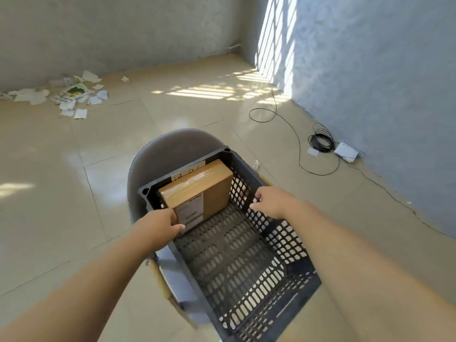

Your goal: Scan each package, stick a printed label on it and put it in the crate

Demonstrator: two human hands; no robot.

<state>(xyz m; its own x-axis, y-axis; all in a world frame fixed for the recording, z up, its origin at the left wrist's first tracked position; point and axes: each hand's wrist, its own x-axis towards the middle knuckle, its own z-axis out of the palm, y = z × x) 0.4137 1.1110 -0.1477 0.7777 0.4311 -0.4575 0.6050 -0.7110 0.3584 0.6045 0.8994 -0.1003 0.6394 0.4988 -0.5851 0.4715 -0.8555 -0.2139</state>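
A dark grey perforated crate (pixel 271 230) rests on a grey chair (pixel 172 146). Inside, at the far end, lies a flat brown cardboard package (pixel 209 183) with a white printed label (pixel 192 211) on its near part. My left hand (pixel 158 225) is at the package's near left corner, fingers touching its edge and label. My right hand (pixel 271 201) hovers over the crate's right wall, fingers loosely curled and holding nothing. The near part of the crate floor is bare.
Torn paper scraps (pixel 66 95) litter the tiled floor at the far left by the wall. A black cable (pixel 298 154) with a coil (pixel 320 140) and a white device (pixel 345 151) lie along the right wall.
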